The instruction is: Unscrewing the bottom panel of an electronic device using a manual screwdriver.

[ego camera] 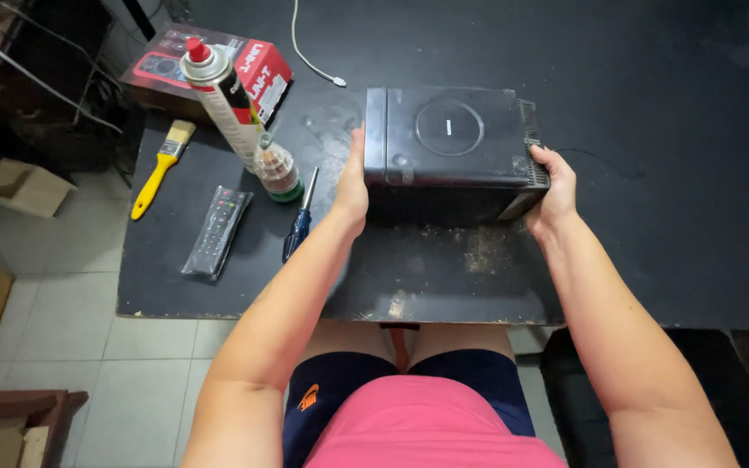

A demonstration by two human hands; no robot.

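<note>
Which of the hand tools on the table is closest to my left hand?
The blue screwdriver, just beside your left hand; the yellow brush lies farther left.

At upper left of the frame we see a red and black box (218,61), a spray can (223,95) leaning over it, a small jar of bits (278,170) with a green base, a yellow-handled paintbrush (160,162) at far left, a black remote control (217,230) at left of centre, a blue-handled screwdriver (299,222) just right of it, a white cable (309,54) along the top, all on our black table (669,130).

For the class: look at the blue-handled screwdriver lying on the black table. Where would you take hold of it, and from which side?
Probably the blue handle of the screwdriver, from the near table edge. It lies flat, handle toward the person, thin shaft pointing away toward the small jar. The left hand, pressed against the black box, is closest; the remote control lies clear on the other side.
</note>
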